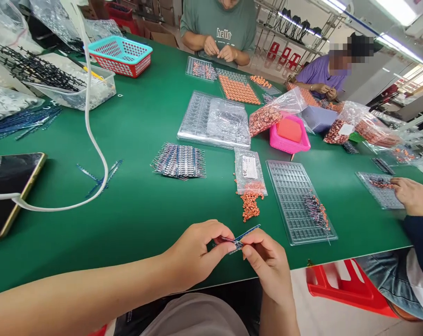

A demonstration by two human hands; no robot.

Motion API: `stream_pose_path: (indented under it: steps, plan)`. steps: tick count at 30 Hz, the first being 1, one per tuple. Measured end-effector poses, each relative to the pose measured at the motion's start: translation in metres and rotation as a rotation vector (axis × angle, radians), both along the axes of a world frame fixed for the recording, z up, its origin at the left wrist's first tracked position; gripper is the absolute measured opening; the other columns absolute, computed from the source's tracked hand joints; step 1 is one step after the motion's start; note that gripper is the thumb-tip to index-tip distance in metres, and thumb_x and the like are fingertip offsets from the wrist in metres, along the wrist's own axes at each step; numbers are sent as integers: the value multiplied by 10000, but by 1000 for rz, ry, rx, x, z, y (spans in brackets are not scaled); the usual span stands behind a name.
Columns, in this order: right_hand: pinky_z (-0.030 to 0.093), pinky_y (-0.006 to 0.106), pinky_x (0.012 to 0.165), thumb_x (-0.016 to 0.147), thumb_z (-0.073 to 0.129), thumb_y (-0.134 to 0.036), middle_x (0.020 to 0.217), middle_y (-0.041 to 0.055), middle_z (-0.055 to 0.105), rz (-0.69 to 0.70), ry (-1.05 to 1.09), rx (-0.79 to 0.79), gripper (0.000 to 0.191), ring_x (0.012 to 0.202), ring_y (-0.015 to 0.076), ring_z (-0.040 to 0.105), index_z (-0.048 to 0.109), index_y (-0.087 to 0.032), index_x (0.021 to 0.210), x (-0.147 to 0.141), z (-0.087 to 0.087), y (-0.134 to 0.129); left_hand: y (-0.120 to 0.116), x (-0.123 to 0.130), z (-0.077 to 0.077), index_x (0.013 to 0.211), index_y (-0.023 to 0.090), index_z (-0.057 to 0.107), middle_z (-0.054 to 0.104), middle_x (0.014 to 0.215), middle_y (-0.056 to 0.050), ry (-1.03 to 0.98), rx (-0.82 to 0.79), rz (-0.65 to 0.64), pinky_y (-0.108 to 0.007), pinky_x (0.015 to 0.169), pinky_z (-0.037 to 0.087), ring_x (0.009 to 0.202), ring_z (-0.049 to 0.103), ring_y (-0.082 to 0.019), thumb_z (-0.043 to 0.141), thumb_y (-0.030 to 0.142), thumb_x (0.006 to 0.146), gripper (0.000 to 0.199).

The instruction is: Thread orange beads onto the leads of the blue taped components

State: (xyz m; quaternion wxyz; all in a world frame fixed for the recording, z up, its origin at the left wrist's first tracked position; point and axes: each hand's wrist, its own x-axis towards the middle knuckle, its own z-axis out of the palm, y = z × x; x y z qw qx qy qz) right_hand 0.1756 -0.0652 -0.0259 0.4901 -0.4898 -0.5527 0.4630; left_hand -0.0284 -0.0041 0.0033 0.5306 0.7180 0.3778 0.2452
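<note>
In front of my body, both hands pinch at a narrow blue circuit-board strip [251,230]. My left hand [200,249] is closed on its left end with thumb and index finger, where thin wire-like leads also show. My right hand [270,261] grips the strip near its middle, and a small orange piece shows at the fingertips. Just beyond the hands, small orange round parts [250,207] spill from a labelled clear bag [249,169]. A clear ribbed tray [286,200] lies to the right, holding a pile of orange-tipped pieces with leads [316,212].
Farther off are stacked board strips [179,161], clear trays [193,119] and a pink basket [290,145]. On the left lie a phone [11,186], a white cable [92,135] and a clear bin [102,91]. A co-worker's hand [410,193] is at the right.
</note>
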Motion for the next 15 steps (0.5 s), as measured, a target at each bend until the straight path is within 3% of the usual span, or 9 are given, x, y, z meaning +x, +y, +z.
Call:
stream_pose_path:
  steps: [7,12,15]
  plan:
    - [382,274,574,908,661,-382,741,-2,595,16,-45,-7,173,629,135,502,703,-227,845,-8,-3,3,1,-6,-2,792,207,600,578,760,11,19,28,-193,-238,658,411,694,512,-141,416,301,991,287]
    - [401,274,545,923,603,-291,728,-11,615,-90,-252,81,108,603,143,525,682,-262,856,-9,5,-3,3,-5,-1,767,213,583,550,731,14,0,-52,-108,-238,650,408,681,483,-151,459,410,978,314]
    - [472,281,628,948,574,-253,794,-1,669,-218,-447,201,111,696,162,607,677,-270,911,23,18,-6,5,-4,-1,789,216,610,566,722,13,-12,-132,-4,-239,661,425,698,511,-161,515,459,953,308]
